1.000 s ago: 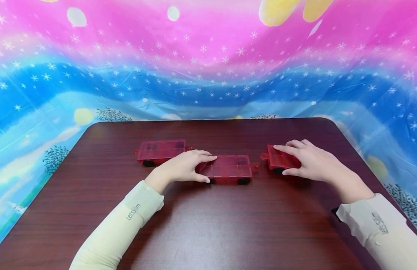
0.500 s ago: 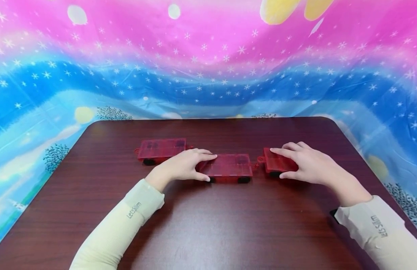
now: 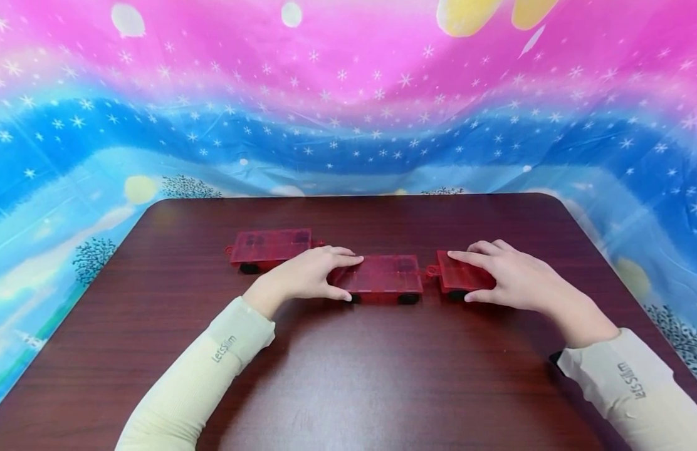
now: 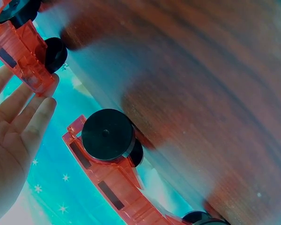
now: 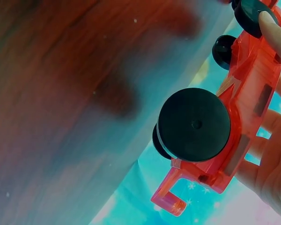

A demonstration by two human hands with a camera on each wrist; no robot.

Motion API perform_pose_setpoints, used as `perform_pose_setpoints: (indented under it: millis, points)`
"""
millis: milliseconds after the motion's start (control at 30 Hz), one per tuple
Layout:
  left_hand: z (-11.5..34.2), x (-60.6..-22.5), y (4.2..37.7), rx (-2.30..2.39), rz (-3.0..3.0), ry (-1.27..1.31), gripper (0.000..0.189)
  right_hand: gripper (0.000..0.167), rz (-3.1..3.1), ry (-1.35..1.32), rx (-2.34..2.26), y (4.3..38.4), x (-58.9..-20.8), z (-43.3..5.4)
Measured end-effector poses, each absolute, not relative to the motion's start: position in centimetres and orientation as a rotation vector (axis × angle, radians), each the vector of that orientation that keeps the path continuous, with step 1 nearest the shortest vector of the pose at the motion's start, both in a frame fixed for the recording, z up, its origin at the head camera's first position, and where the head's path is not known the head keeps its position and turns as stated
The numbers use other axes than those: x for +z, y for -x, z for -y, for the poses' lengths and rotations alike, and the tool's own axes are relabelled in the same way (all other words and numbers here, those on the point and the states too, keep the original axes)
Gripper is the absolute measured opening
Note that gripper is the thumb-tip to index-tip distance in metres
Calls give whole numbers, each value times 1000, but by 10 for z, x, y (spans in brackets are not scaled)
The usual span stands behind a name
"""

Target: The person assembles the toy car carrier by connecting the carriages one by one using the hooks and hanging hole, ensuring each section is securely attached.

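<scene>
Three see-through red toy cars with black wheels stand in a staggered row in the head view. My left hand (image 3: 306,275) grips the left end of the middle toy car (image 3: 385,275), thumb at its near side. Around the right toy car (image 3: 455,272) is my right hand (image 3: 514,275), with thumb on the near side and fingers over the top, hiding its right part. The right car's loop (image 3: 432,270) overlaps the middle car's coupling end. In the right wrist view, my thumb (image 5: 276,35) lies at a wheel of the held car (image 5: 253,101).
Behind my left hand stands the left toy car (image 3: 269,246), with a loop at its left end; it also shows in the left wrist view as a red car (image 4: 103,180). A dark wooden table (image 3: 360,376) lies beneath. A patterned cloth (image 3: 348,125) hangs behind it.
My right hand has slid the right car leftward and slightly nearer, closing the gap to the middle car's coupling. My left hand and the other two cars stay put.
</scene>
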State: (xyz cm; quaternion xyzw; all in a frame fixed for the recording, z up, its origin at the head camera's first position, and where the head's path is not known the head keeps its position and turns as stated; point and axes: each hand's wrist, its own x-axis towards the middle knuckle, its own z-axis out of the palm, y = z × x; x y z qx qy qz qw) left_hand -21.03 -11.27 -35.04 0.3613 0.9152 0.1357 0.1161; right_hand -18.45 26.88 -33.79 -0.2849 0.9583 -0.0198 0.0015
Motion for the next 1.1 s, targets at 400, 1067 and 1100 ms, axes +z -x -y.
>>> perform_pose_setpoints:
  millis: [400,1067,1100]
  points:
    - [112,-350,212,391,-2684,-1061,76,78,-2983,881,-73,183,-343,-269]
    - [118,-349,207,386,-2650,-1037,87,82,-2973,852,-64,177,-339,-268]
    - [120,-348,206,393,-2657,-1043,87,82,-2973,855,-71,177,-338,-267]
